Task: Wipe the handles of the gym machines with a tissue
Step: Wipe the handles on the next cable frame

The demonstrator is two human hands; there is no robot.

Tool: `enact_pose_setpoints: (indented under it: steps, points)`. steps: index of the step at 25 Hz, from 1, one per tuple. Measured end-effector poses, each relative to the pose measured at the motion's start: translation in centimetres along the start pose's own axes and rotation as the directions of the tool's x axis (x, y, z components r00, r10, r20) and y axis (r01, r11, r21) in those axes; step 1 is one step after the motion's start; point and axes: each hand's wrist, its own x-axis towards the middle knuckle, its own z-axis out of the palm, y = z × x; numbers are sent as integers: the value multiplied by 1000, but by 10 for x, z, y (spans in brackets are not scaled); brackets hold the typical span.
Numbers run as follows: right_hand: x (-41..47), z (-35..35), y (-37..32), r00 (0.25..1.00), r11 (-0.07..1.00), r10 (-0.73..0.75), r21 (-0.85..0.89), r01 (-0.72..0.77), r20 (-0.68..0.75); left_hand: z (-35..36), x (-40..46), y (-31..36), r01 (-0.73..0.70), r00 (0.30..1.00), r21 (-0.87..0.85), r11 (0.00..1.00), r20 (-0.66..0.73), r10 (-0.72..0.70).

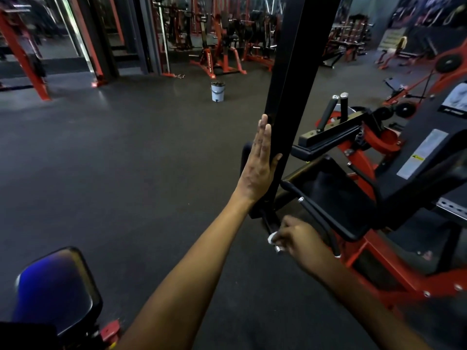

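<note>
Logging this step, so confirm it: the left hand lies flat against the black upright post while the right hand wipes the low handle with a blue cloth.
One detail is wrong. In the head view the right hand grips a white tissue, not a blue cloth, at the low handle. The left hand does lie flat against the black upright post.
</note>
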Motion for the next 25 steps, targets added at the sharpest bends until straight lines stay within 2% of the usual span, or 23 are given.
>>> enact_pose_setpoints:
  steps: [3,5,7,9,10,11,13,14,15,16,18,19,20,24,25]
  points:
    - [36,-1,-6,974,976,147,188,-113,-175,0,0,0,-14,1000,-1,1000,5,14]
    - [36,10,0,943,917,256,360,-169,-211,-2,-2,0,-16,1000,27,1000,17,16]
    - [9,13,11,909,827,393,485,-285,-136,-9,0,-5,-96,995,178,979,52,88]
    - [-21,13,19,890,707,443,568,-421,108,-19,8,-9,-288,957,390,875,158,245]
    - [-21,14,23,871,646,454,604,-466,186,-24,15,-11,-361,930,444,820,232,284]
    - [-15,13,24,867,611,468,646,-457,171,-29,22,-11,-402,911,469,786,289,294]
    - [13,9,18,874,518,432,733,-440,220,-32,29,-11,-439,893,492,752,329,307]
    - [25,10,15,884,516,393,736,-438,251,-32,27,-12,-442,893,507,740,322,314]
    - [27,6,8,909,601,333,687,-409,251,-31,24,-13,-444,895,527,725,308,324]
    - [21,3,5,912,636,285,654,-410,295,-30,22,-14,-444,896,551,706,292,336]
    - [16,4,7,895,620,177,659,-424,410,-30,18,-15,-450,892,616,646,269,364]
    - [14,4,4,861,469,261,722,-508,436,-30,17,-14,-446,892,647,618,266,366]
    - [11,-1,-1,848,392,318,755,-526,425,-30,18,-13,-443,893,673,593,269,362]
    - [40,13,24,786,152,314,789,-595,532,-24,13,-16,-516,846,680,521,310,433]
    - [44,23,34,783,120,286,790,-601,552,-25,12,-17,-540,831,666,515,325,450]
